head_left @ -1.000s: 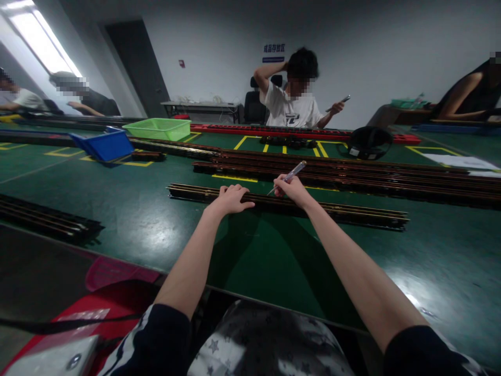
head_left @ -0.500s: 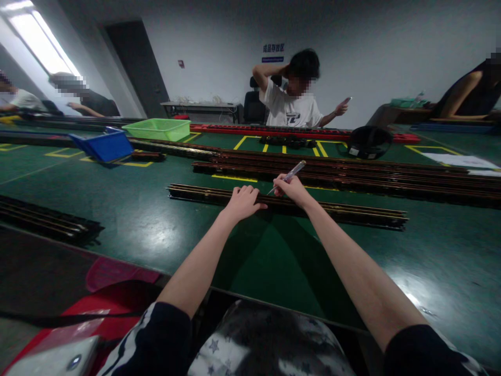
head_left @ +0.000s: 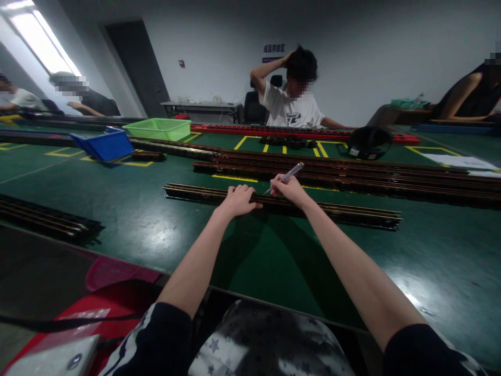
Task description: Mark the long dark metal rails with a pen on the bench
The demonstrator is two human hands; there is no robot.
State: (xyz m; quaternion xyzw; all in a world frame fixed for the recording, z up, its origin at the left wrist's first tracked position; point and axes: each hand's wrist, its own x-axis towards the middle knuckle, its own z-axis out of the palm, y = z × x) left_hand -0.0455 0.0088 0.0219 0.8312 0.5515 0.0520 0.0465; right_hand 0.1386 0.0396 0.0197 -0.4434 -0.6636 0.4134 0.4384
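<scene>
A long dark rail assembly with brass-coloured edges (head_left: 352, 213) lies across the green table in front of me. My left hand (head_left: 239, 201) rests over its middle, fingers bent over the far side and thumb along the near side. Close to it on the right, my right hand (head_left: 288, 189) grips a slim screwdriver with a clear handle (head_left: 293, 171). The screwdriver is tilted, its thin shaft pointing down and left toward the rail beside my left hand. Whether the tip touches the rail I cannot tell.
Behind lies a broad row of similar rails (head_left: 391, 180); more rails (head_left: 43, 219) lie at left. A blue bin (head_left: 104, 146), a green basket (head_left: 156, 129) and a black round container (head_left: 370, 142) stand farther back. A person (head_left: 293, 104) sits opposite.
The rail has slid slightly left, and both my hands have moved left with it. The person opposite has lowered the hand that held a phone.
</scene>
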